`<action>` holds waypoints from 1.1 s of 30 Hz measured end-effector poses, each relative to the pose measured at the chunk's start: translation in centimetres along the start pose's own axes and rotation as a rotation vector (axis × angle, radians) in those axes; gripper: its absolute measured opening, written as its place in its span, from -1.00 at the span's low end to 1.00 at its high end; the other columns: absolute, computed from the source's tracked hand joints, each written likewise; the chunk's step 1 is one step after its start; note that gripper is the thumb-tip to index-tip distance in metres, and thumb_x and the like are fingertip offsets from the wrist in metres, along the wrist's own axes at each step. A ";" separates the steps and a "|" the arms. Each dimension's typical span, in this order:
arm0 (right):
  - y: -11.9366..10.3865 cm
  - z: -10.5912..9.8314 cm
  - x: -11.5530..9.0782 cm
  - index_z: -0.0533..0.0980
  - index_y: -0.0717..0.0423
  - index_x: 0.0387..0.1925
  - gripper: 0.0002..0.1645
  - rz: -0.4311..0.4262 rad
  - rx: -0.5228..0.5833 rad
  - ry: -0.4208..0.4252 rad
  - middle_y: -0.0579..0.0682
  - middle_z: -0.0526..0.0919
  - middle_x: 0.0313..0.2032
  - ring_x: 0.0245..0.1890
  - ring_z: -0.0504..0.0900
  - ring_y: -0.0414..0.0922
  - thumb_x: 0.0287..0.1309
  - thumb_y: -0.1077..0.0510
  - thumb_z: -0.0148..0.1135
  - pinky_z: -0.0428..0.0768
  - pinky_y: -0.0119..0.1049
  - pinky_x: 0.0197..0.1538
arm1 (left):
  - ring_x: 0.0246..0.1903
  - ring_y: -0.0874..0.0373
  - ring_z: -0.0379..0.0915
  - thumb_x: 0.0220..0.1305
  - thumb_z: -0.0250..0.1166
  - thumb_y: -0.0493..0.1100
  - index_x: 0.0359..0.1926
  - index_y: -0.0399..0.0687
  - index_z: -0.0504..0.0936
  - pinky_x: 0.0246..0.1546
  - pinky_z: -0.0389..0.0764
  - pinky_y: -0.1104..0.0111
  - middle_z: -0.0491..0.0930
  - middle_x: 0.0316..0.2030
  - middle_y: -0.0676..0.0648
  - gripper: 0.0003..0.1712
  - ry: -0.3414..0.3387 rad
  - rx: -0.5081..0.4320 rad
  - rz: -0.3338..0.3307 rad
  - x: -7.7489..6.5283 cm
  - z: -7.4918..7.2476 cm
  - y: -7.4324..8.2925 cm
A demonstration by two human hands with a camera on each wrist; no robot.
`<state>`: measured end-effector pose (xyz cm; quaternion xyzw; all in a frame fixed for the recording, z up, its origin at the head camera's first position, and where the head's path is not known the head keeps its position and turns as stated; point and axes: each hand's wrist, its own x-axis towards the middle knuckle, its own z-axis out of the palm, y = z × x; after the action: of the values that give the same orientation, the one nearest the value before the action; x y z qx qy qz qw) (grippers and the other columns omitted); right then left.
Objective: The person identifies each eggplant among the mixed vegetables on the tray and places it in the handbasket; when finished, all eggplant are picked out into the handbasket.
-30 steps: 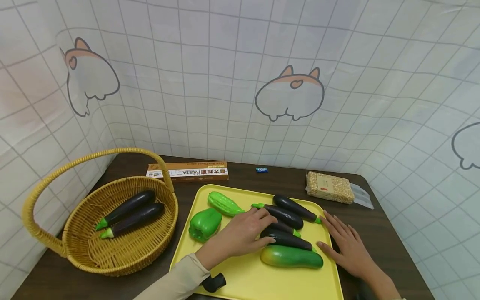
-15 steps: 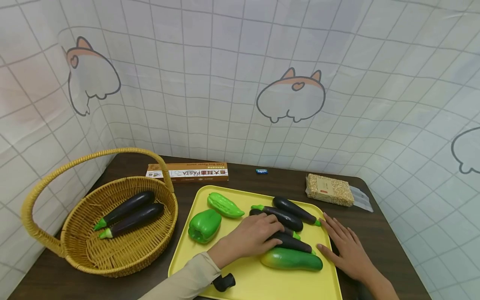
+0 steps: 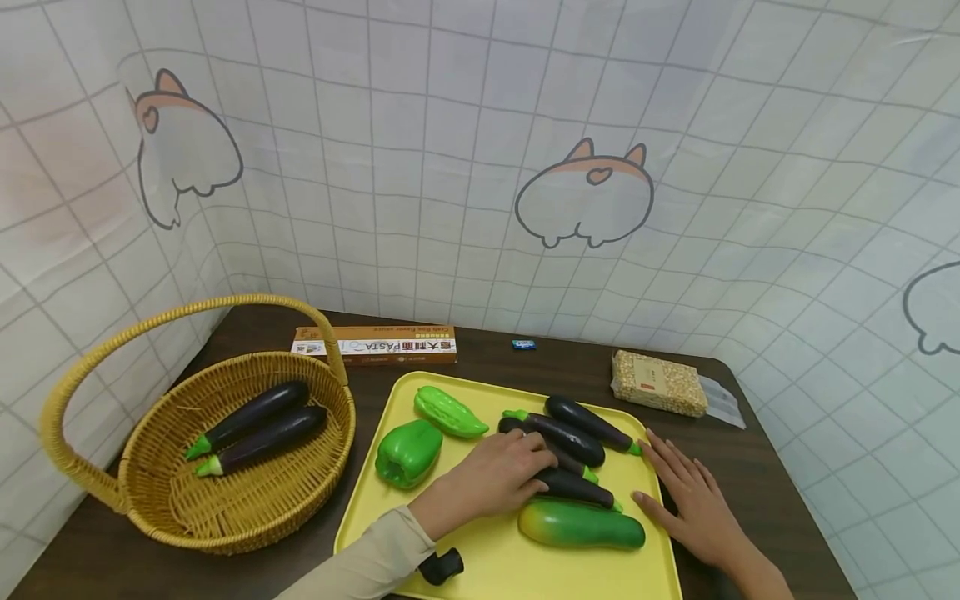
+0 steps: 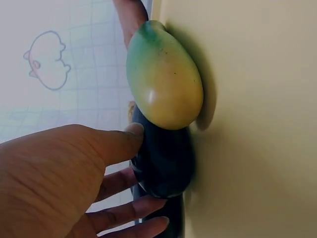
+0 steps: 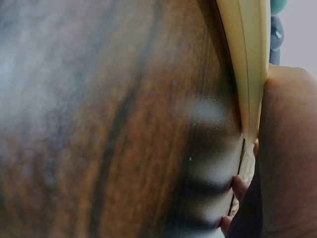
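My left hand (image 3: 491,475) reaches over the yellow tray (image 3: 555,575), its thumb and fingers curled round the thick end of a dark eggplant (image 3: 581,487). In the left wrist view the thumb lies on one side of that eggplant (image 4: 166,158) and the fingers on the other. Right beside it lies a green and yellow papaya (image 3: 581,527). Several more eggplants (image 3: 570,437) lie behind it, one partly hidden by the hand. My right hand (image 3: 693,504) rests at the tray's right edge with fingers spread, holding nothing.
A wicker basket (image 3: 240,537) with a tall handle stands at left, holding two eggplants (image 3: 258,417). On the tray's left are a green bell pepper (image 3: 408,452) and a bitter melon (image 3: 450,411). Behind lie a pasta box (image 3: 375,345), a small blue packet (image 3: 523,344) and a grain pack (image 3: 658,382).
My left hand has moved right and closed round the eggplant, which has then shifted slightly left. The papaya has moved a little toward me. The right hand stays at the tray's edge.
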<state>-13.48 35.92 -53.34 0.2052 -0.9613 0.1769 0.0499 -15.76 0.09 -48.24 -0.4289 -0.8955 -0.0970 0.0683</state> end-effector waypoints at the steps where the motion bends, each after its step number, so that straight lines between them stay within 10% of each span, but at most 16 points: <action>1: 0.0 0.0 0.0 0.12 -0.07 0.68 -0.10 0.004 0.002 -0.001 0.04 0.04 0.65 0.55 0.09 0.32 0.50 -0.16 0.25 -0.01 0.52 0.35 | -0.09 0.19 0.53 0.52 0.34 0.11 0.22 0.20 0.71 -0.10 0.57 0.35 0.58 0.01 0.08 -0.65 -0.007 0.007 -0.004 -0.1 -0.1 0.0; 18: 0.2 0.1 -0.1 0.10 -0.10 0.69 -0.09 0.010 0.009 0.000 0.02 0.03 0.65 0.56 0.08 0.31 0.50 -0.16 0.25 -0.03 0.53 0.35 | -0.17 0.20 0.53 0.33 0.54 0.07 0.17 0.10 0.62 -0.31 0.58 0.37 0.53 -0.05 0.04 -0.52 -0.031 0.050 0.009 -0.4 0.1 0.7; 33: 0.1 0.2 -0.1 0.12 -0.09 0.68 -0.10 0.010 0.019 0.001 0.01 0.03 0.66 0.56 0.07 0.32 0.51 -0.15 0.24 -0.02 0.51 0.36 | -0.37 0.27 0.39 0.16 0.47 -0.26 0.10 -0.01 0.44 -0.43 0.44 0.46 0.41 -0.24 0.03 -0.47 -0.072 -0.123 0.020 -0.5 0.0 0.6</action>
<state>-13.46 35.95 -53.53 0.2006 -0.9606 0.1862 0.0478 -15.03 0.06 -48.27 -0.4444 -0.8855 -0.1354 0.0104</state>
